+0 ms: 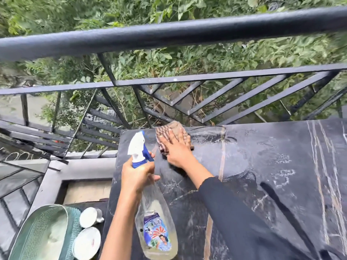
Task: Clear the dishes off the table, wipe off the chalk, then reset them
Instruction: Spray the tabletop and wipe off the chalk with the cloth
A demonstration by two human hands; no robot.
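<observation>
The black marble table [272, 184] shows wet wipe streaks and faint white chalk marks [283, 177] at its right. My right hand [176, 149] lies flat on a brown checked cloth [172, 132] near the table's far left corner, pressing it to the surface. My left hand [136, 176] grips the neck of a clear spray bottle [155, 218] with a white and blue trigger head, held over the table's left edge. Off the table at lower left stand a white cup [90, 216] and a white bowl [87, 243].
A green woven mat or basket [43, 233] lies beside the cup and bowl at lower left. A black metal railing [169, 34] runs right behind the table, with bushes beyond it. A concrete ledge [78, 166] borders the left side.
</observation>
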